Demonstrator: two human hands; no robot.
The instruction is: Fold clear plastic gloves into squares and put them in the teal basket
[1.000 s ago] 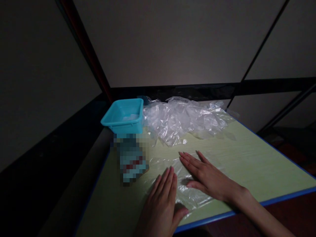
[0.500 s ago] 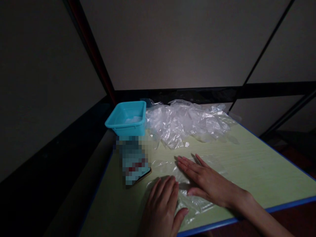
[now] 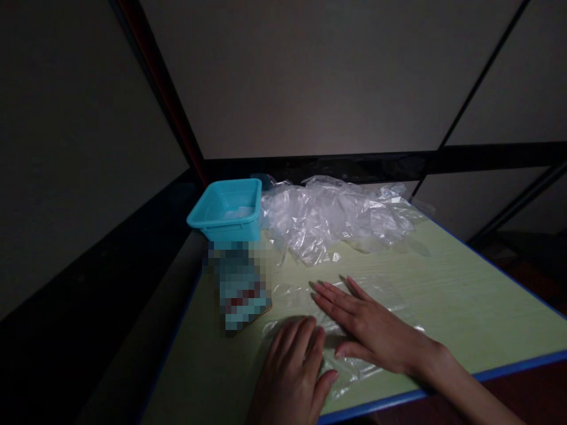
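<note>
A clear plastic bag (image 3: 345, 375) lies spread out near the front edge of the pale green table (image 3: 465, 295). My left hand (image 3: 292, 369) rests on the bag's left part, fingers slightly bent and thumb apart, holding nothing. To its right, my right hand (image 3: 367, 324) lies on the same bag with its fingers stretched toward the upper left and the thumb spread. Parts of the bag are hidden under both hands. Behind them, a heap of crumpled clear plastic bags (image 3: 328, 215) covers the table's far side.
A turquoise plastic basin (image 3: 252, 229) stands at the table's far left corner, with something whitish inside. In front of it lies a flat object blurred by pixelation (image 3: 241, 283), its identity unclear. Blue edging (image 3: 381, 406) runs along the table; light panels (image 3: 310, 82) rise behind it.
My right hand has slid slightly to the left over the bag. The fingers of my left hand look a little more bent. The basin and the heap have stayed in place.
</note>
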